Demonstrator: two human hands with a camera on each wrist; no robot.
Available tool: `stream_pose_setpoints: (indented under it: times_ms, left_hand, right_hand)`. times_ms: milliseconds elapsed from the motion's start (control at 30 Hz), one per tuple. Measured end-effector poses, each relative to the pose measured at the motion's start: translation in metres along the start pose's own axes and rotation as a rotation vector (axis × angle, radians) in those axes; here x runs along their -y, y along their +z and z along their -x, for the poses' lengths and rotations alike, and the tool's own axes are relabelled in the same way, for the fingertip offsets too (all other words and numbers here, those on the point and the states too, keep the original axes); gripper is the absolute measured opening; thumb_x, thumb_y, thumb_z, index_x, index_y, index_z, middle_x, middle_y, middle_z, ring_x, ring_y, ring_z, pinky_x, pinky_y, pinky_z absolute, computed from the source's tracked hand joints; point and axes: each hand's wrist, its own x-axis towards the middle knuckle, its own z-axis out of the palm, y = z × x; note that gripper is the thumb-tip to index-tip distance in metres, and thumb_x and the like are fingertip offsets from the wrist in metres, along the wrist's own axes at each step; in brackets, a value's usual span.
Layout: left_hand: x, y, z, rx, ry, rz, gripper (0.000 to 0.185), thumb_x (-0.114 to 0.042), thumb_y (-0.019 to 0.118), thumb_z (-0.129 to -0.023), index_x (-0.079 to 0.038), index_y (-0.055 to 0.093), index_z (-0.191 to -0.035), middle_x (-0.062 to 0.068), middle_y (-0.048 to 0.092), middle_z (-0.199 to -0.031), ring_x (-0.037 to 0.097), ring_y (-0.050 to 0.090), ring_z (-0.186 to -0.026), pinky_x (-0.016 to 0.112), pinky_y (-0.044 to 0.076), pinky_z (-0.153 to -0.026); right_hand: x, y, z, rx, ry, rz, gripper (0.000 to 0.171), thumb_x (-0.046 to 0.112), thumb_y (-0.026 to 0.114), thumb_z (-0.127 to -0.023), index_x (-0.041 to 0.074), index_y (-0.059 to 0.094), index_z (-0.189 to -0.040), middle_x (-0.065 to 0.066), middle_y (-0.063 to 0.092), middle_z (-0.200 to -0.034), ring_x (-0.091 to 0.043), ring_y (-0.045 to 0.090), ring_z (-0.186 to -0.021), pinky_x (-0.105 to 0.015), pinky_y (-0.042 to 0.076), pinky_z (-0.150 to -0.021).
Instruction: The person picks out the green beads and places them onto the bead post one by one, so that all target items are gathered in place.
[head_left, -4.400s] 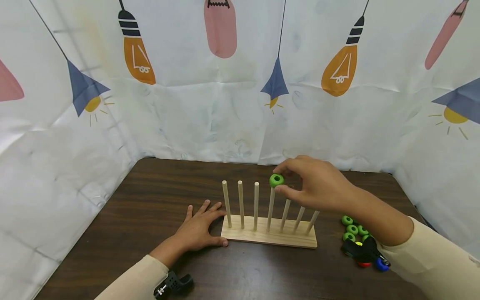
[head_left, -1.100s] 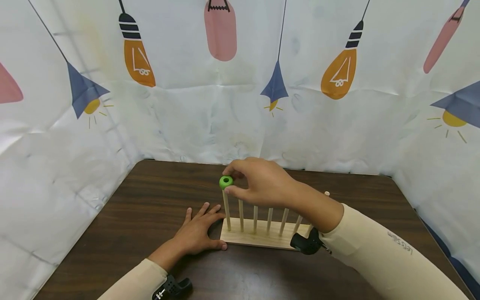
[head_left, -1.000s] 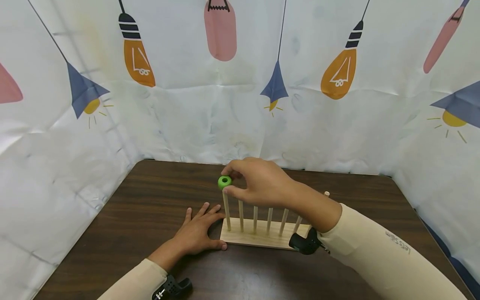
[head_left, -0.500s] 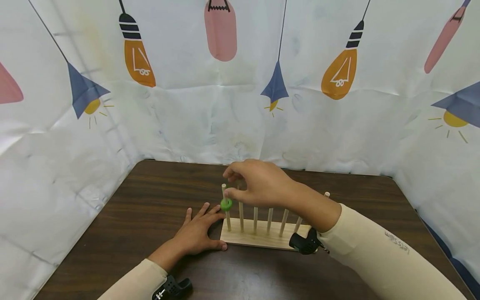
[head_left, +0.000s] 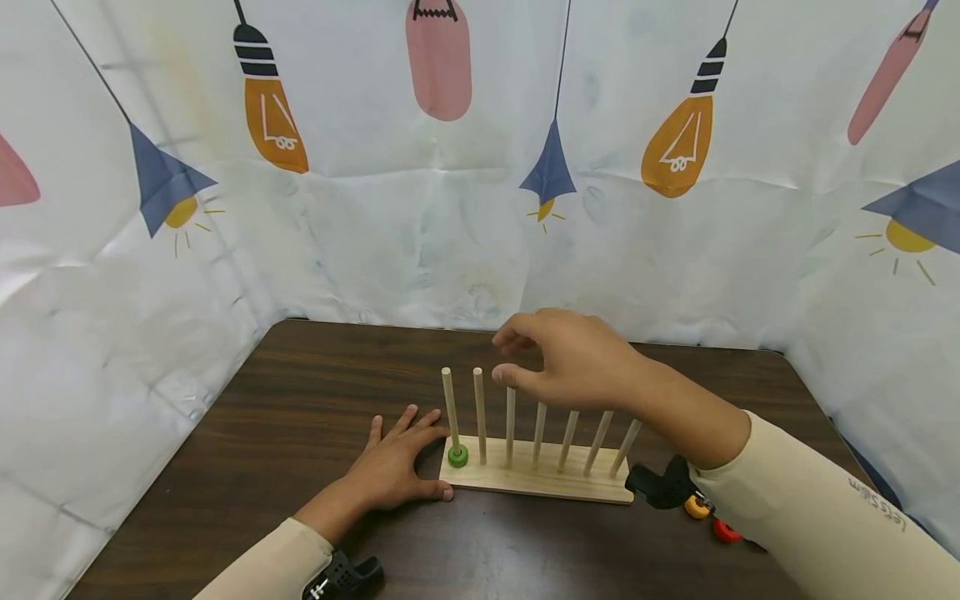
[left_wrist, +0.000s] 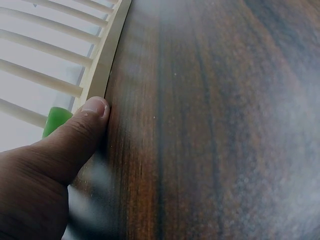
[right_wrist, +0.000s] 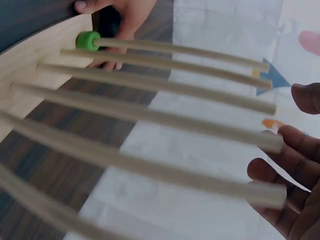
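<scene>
Green ring seated at foot of leftmost peg; both hands empty.

Head view: the green ring [head_left: 457, 455] lies on the wooden peg rack [head_left: 536, 479] at the base of the leftmost peg [head_left: 450, 410]. The right hand [head_left: 570, 362] hovers above the middle pegs, fingers loosely curled, holding nothing; a careless sweep could strike the peg tops and tip the rack. The left hand [head_left: 393, 467] lies flat on the bench [head_left: 315, 392], thumb against the rack's left end, bracing it.
Left wrist view: the thumb [left_wrist: 85, 125] presses the rack edge; if it lifts, the rack may slide.
Right wrist view: the fingers [right_wrist: 290, 170] are spread close to the peg tips, gripping nothing. Loose rings [head_left: 708, 517] near the bench's right edge could roll off if nudged by the sleeve.
</scene>
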Motion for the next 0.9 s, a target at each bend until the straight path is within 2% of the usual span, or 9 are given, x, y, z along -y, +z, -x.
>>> stream_pose_setpoints:
  times_ms: [467,700,900]
  left_hand:
    - [-0.001,-0.001,0.002,-0.006,0.002,0.000,0.085,-0.065,0.083,-0.075,-0.029,0.056,-0.147,0.003,0.031,-0.166,0.034,0.011,-0.156,0.073,-0.005,-0.115]
    - [0.000,0.000,0.001,-0.002,0.002,0.002,0.085,-0.066,0.082,-0.075,-0.029,0.056,-0.147,0.002,0.030,-0.166,0.034,0.011,-0.156,0.073,-0.005,-0.115]
    - [0.000,0.000,0.000,-0.004,0.000,-0.005,0.085,-0.066,0.082,-0.075,-0.030,0.055,-0.147,0.001,0.030,-0.166,0.033,0.011,-0.156,0.073,-0.005,-0.115]
  right_hand:
    - [-0.035,-0.018,0.036,-0.063,0.066,0.032,0.031,0.041,0.073,-0.096,0.020,0.071,-0.118,0.008,0.072,-0.111,-0.017,0.067,-0.106,-0.045,0.055,-0.084]
    - [-0.047,-0.027,0.056,-0.080,0.163,0.014,0.035,0.049,0.070,-0.096,0.023,0.071,-0.120,0.010,0.071,-0.110,-0.016,0.066,-0.101,-0.044,0.054,-0.083]
    - [-0.060,-0.032,0.074,-0.096,0.203,-0.006,0.040,0.056,0.062,-0.099,0.024,0.070,-0.121,0.010,0.070,-0.112,-0.017,0.067,-0.100,-0.047,0.054,-0.084]
